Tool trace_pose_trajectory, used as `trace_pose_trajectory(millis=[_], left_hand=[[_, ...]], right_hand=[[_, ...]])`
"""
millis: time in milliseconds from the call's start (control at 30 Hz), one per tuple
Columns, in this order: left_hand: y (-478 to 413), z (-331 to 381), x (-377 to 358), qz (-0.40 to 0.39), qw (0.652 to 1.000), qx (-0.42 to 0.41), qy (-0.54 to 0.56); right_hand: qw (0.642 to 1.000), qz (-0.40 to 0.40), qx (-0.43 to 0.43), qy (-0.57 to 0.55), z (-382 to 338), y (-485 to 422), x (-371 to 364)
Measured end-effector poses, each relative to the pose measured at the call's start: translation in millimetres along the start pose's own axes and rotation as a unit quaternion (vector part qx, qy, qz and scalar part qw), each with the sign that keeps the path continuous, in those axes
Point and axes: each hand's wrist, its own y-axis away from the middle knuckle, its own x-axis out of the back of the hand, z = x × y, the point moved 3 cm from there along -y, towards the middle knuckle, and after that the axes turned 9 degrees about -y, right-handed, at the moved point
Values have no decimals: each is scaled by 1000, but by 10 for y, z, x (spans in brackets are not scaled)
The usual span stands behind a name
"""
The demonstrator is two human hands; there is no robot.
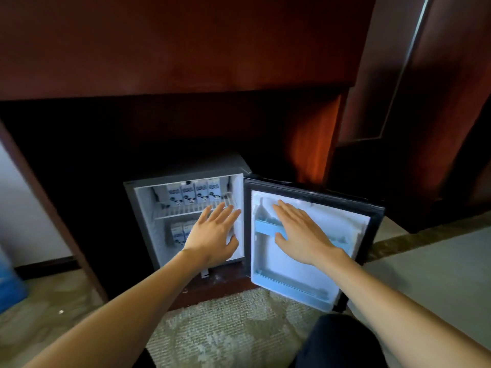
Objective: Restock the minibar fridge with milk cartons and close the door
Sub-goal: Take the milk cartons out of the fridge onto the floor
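fingers straight and loosely spread on both; left hand [212,235] at the fridge [143,221] hinge edge gets pinched if right hand [300,232] swings the door [350,227].

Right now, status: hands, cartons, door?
Both open, empty: left hand, right hand. Stocked: milk cartons on two levels. Fridge door wide open, right hand at its inner face; left hand across the opening.

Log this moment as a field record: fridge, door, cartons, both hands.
fridge: minibar fridge, set in a wooden cabinet
door: door open, swung to the right
upper shelf: four milk cartons in a row
lower compartment: at least two cartons, partly hidden by the left hand
left hand: open, fingers straight, before the fridge opening
right hand: open, flat over the door's inner side, across its blue rail; contact unclear
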Motion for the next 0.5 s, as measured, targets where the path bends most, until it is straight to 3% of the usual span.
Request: trace_pose_trajectory(millis=[300, 500], left_hand=[[402, -976, -281, -29, 994, 109, -16], [304, -1394, -634, -46, 990, 133, -17]], right_hand=[[997, -58, 59, 6, -669, -666, -650], [994, -89, 63, 18, -756, -1225, -1092]])
